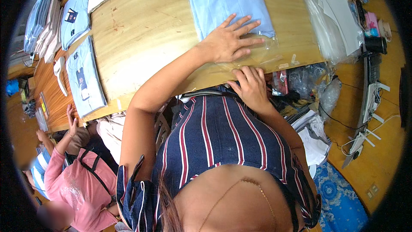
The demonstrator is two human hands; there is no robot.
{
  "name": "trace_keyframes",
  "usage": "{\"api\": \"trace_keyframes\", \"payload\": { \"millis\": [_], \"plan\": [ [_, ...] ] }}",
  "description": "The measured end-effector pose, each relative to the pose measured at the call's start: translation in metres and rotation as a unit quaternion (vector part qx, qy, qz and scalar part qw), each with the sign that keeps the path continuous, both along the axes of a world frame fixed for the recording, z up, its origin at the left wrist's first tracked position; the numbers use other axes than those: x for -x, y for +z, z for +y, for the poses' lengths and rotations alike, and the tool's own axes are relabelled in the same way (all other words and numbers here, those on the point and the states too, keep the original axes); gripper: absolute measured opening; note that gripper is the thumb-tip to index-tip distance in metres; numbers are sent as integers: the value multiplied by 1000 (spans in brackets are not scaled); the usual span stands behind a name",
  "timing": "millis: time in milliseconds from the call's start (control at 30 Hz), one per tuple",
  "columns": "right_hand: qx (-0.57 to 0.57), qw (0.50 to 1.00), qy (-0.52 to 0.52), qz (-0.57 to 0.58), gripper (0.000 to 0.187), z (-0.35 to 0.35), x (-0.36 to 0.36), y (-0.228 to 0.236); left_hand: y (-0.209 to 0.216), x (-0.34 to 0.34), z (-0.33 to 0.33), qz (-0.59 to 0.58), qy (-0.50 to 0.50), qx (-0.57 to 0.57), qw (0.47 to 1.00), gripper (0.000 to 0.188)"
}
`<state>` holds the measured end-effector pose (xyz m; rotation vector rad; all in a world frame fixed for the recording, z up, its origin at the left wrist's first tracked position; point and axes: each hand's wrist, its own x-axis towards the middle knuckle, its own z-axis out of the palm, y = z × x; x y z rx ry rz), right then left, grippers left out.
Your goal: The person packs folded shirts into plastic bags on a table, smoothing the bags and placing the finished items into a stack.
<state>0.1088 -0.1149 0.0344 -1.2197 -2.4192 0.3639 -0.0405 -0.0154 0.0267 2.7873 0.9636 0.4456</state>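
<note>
We see the left hand (231,43), fingers apart, on a bagged blue garment (227,2) cut off above, but cannot tell whether the right hand (251,87), fingers bunched, grips the table (146,38).

Glare-lit pale table (141,25), reddish wood-grain tabletop (48,75)

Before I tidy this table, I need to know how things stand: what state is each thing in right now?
Left hand: fingers spread, palm down over the bag.
Right hand: fingers bent at the edge of the table; grip unclear.
Blue garment: folded, bagged.
Its clear bag: lying flat; sealing unclear.
Tagged blue shirts: folded, laid flat.
White sheets: loose, overlapping clear plastic.
</note>
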Motion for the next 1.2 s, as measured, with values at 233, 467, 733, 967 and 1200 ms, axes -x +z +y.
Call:
{"api": "trace_keyframes", "payload": {
  "millis": [233, 467, 733, 967, 1200],
  "plan": [
    [-8, 998, -34, -46, 27, 0, 23, -1, -16, 28, -15, 46, 20, -18, 999, 42],
    [-90, 993, 78, 24, 17, 2, 25, -18, -22, 28, -15, 42, 24, -11, 999, 40],
    [-114, 976, 187, 7, 17, -9, 5, -21, -22, 28, -14, 45, 20, -8, 999, 42],
    [-87, 984, 155, -4, 18, 11, -30, -3, 9, 34, -25, -3, 52, 2, 999, 46],
    [-155, 921, 239, -266, 36, 131, -120, 21, 14, 87, -50, 66, 5, -24, 998, 45]
  ]
}}
